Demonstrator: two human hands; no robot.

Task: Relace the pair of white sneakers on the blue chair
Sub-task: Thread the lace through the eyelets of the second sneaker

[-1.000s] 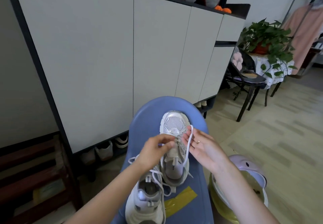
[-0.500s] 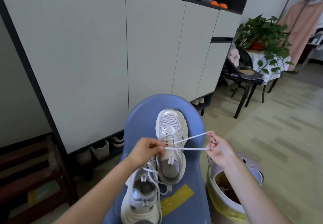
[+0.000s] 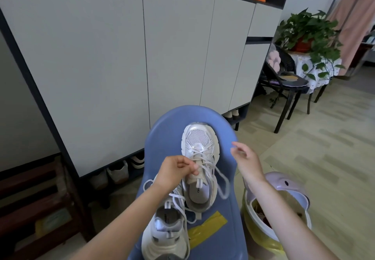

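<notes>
Left hand [image 3: 174, 173] is pinched on the lace [image 3: 220, 180] at the far sneaker [image 3: 199, 158] on the blue chair [image 3: 162, 138], the right hand [image 3: 243, 159] is held released beside it, and both sneakers are judged only part-laced.

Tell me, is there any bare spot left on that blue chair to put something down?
Little. The blue chair shows bare seat at its far rim, left of and beyond the far sneaker, and a patch on the near right, past the yellow tape. The middle is crowded: both sneakers, the near sneaker, loose laces, and the left hand.
</notes>
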